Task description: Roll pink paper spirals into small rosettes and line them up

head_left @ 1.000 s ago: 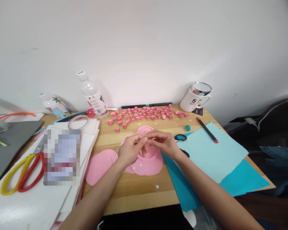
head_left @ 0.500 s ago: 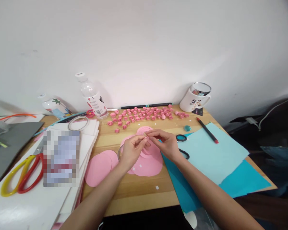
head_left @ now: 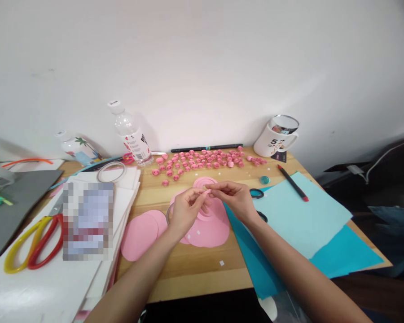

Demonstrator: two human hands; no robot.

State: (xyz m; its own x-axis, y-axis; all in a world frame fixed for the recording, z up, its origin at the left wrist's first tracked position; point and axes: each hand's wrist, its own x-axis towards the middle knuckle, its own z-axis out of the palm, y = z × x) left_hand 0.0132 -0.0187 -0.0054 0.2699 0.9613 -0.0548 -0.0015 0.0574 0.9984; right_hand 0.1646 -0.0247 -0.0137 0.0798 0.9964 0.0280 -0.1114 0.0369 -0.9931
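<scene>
The fingertips of my left hand (head_left: 187, 211) and my right hand (head_left: 236, 200) meet, both closed in a pinch on a small piece of pink paper (head_left: 208, 192). Most of that piece is hidden by the fingers. Beneath them, pink paper circles (head_left: 213, 232) of different sizes overlap on the wooden table. Two more large pink discs (head_left: 139, 235) lie left of my left hand. Toward the wall, several small rolled pink paper flowers (head_left: 188, 160) are spread in loose rows.
Left are red-and-yellow scissors (head_left: 37, 246), white papers (head_left: 97, 282), a tape ring (head_left: 111, 172) and a water bottle (head_left: 131, 134). Right are blue sheets (head_left: 309, 220), black-handled scissors (head_left: 256, 193), a dark red-tipped pen (head_left: 292, 182), a teal cap (head_left: 264, 180) and a white mug (head_left: 271, 141).
My right hand's fingers have shifted slightly around the pink paper piece, and both hands still pinch together. The whole view has moved a little, and the things on the table lie as before.
</scene>
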